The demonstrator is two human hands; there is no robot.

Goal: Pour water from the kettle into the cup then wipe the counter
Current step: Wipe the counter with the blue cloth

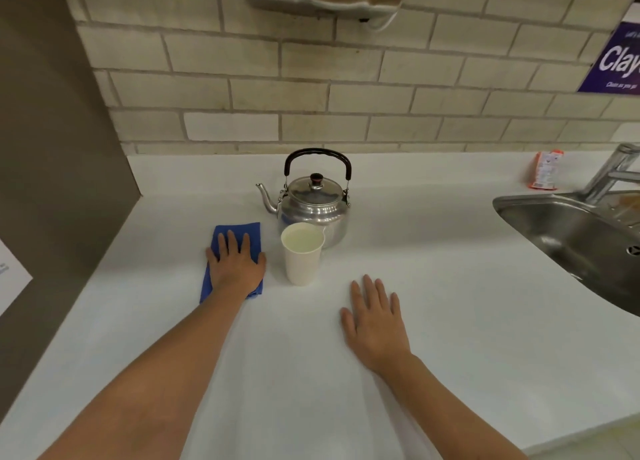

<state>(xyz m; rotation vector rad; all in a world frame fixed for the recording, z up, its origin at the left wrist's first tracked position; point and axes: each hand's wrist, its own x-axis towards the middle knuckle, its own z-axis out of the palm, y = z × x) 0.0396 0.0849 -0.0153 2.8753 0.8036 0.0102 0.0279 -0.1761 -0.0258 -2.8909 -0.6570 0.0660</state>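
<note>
Blue cloth (235,252) sits flat on the counter (450,269), just left of the cup (302,255). Your left hand (236,265) lies on it palm down, fingers spread, pressing rather than gripping. Right hand (375,324) is flat on bare counter, fingers apart, holding nothing, near the cup's right front.

Kettle (313,200) stands upright behind the cup, lid on, handle up, spout pointing left. The two look touching or nearly so; can't tell which. The cup interior looks pale and level, possibly filled, but I can't confirm water from this angle.

My read: either the pour is done and you're starting the wipe, or nothing has begun. If it's the wipe:

- Keep the palm flat and the pressure even so the cloth doesn't bunch.
- First stroke goes left or toward you, away from the cup. It's a light paper-looking cup and a thumb nudge tips it.
- Use your right hand to steady the cup or shift it before you wipe around its base.
- No spill visible on the white surface, so cover the area around the cup and kettle systematically.
- Stay off the sink (568,238) edge at right.
</note>
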